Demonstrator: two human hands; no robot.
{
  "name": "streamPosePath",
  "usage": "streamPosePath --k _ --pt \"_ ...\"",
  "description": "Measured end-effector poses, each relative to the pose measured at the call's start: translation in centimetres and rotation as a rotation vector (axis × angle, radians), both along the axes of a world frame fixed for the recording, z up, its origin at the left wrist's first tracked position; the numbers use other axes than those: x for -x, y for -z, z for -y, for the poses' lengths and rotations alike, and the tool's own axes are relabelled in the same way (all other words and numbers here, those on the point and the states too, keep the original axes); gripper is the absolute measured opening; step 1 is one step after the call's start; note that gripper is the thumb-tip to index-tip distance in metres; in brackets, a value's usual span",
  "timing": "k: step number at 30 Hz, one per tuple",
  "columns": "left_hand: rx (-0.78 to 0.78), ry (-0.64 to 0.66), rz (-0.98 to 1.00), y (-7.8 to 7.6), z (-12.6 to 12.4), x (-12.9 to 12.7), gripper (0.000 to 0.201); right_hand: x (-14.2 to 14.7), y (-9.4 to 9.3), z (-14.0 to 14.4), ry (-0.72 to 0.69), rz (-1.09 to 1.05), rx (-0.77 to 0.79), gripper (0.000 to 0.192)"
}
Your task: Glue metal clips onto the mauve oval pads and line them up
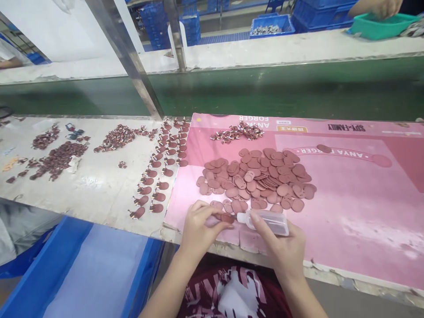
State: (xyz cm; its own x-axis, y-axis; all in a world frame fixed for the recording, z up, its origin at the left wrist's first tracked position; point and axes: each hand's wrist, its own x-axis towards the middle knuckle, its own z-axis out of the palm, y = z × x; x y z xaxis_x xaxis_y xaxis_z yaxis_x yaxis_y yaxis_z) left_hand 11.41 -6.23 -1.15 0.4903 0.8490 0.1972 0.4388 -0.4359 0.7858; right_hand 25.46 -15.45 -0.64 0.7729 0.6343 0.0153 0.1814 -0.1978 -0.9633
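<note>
My left hand [199,227] pinches a small reddish-brown oval tag [227,217] at the near edge of the pink mat [351,207]. My right hand [281,245] grips a clear glue bottle [270,221] lying sideways, its thin nozzle touching the tag. Just beyond my hands lies a heap of several matching oval tags [261,179]. Farther back on the mat sits a small pile of figure charms [236,131].
Rows of finished pieces [159,176] lie on the white bench [99,185], with darker piles [56,159] at the left. A blue bin [82,269] stands below left. A green conveyor [265,90] runs behind; another person's hand reaches into a teal tray [380,24].
</note>
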Motion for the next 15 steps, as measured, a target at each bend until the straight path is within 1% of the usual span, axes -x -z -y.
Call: streamPosePath --k 5,11,15 --pt "0.030 -0.002 -0.001 -0.09 0.02 -0.04 0.020 -0.06 0.20 0.11 -0.037 0.017 0.001 0.026" --pt "0.027 -0.015 -0.006 -0.22 -0.02 -0.14 0.025 -0.04 -0.08 0.08 -0.061 0.029 0.003 0.023" --pt "0.018 -0.006 0.008 -0.24 -0.02 -0.23 0.025 0.00 -0.06 0.22 -0.055 0.037 -0.012 0.021"
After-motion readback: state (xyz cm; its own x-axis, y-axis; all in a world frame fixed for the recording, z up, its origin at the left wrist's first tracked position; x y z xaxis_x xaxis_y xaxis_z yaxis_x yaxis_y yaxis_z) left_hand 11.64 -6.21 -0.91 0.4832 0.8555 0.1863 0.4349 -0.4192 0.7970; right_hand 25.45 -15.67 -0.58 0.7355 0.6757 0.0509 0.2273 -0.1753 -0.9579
